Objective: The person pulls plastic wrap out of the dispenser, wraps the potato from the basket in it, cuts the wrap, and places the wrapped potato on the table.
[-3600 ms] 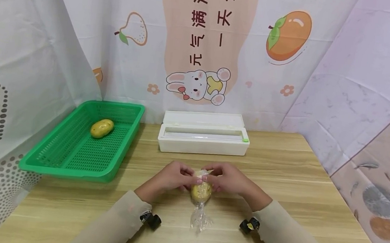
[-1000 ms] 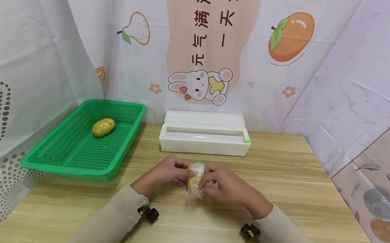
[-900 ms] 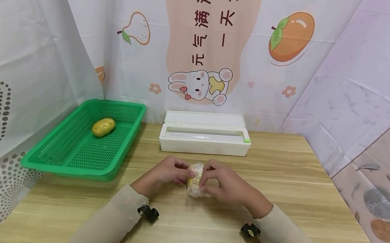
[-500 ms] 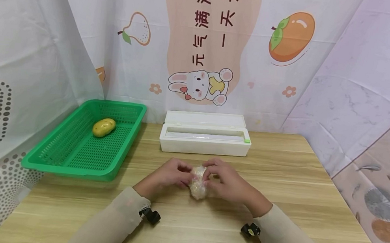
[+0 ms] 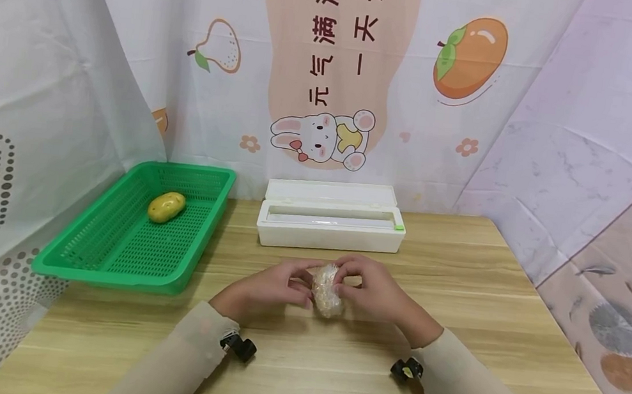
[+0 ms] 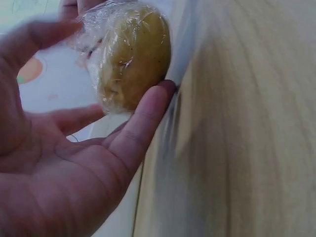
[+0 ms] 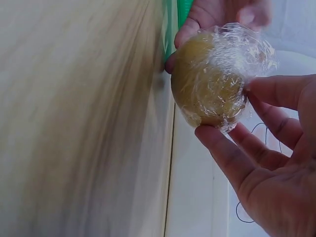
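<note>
With my right hand [image 5: 373, 291] I pinch the film-wrapped potato [image 5: 326, 294] over the middle of the counter [image 5: 325, 384], on the near side of the white box [image 5: 329, 238]. My left hand [image 5: 278, 285], its fingers spread wide, touches its left side. Farther left, a second potato [image 5: 167, 207] lies in the green basket [image 5: 111, 278].

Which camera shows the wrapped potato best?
The right wrist view: the wrapped potato is big, entirely inside. The left wrist view is close, but it reaches the top edge. The head view shows it small, between left hand and right hand.
</note>
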`<state>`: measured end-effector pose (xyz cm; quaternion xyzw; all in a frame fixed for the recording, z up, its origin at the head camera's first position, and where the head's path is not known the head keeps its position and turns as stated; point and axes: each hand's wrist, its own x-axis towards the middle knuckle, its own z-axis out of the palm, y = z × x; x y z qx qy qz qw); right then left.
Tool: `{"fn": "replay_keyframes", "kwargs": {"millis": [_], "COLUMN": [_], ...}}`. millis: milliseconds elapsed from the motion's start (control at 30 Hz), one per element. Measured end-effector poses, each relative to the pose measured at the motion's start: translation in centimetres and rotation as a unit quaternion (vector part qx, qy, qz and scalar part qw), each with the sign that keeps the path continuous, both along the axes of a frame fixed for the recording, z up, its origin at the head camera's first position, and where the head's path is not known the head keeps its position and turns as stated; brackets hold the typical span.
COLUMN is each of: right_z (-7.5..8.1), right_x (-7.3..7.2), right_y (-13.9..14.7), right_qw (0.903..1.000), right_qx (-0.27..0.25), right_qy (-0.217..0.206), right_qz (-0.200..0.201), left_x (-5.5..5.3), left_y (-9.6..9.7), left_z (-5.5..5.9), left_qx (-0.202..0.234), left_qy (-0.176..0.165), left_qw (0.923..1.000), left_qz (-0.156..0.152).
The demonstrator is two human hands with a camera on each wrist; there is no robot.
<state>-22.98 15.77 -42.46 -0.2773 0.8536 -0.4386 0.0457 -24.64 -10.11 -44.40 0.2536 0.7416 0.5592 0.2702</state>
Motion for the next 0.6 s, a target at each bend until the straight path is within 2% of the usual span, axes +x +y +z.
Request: {"fn": "replay_keyframes", "kwargs": {"millis": [100, 233, 333, 433, 500, 600], "right_z": [-0.2, -0.4, -0.5, -0.4, -0.3, -0.2], "right_x": [-0.1, -0.1, 0.0, 0.1, 0.1, 0.2], "right_y": [-0.1, -0.1, -0.1, -0.1, -0.2, -0.4], "right_qw": [0.9999, 0.999, 0.9989, 0.9987, 0.9984, 0.9988], "right_qx": [-0.014, -0.024, -0.012, 0.006, 0.012, 0.018], "right_qy": [-0.007, -0.034, -0.031, -0.015, -0.02, -0.027], "right_qz": [0.005, 0.017, 0.033, 0.048, 0.052, 0.036], "left_x": [0.1, 0.3, 0.5, 0.8, 0.9, 0.9], "left_y": [0.1, 0.8, 1.0, 1.1, 1.1, 1.1], "left_z": [0.0, -0.3, -0.5, -0.4, -0.2, 0.0], "left_qx": [-0.008, -0.022, -0.04, -0.062, -0.076, -0.087], "left_qy": [0.003, 0.007, 0.028, 0.052, 0.067, 0.084], "left_qw": [1.0, 0.9983, 0.9959, 0.9928, 0.9906, 0.9881], "left_qz": [0.003, 0.053, 0.076, 0.088, 0.092, 0.096]}}
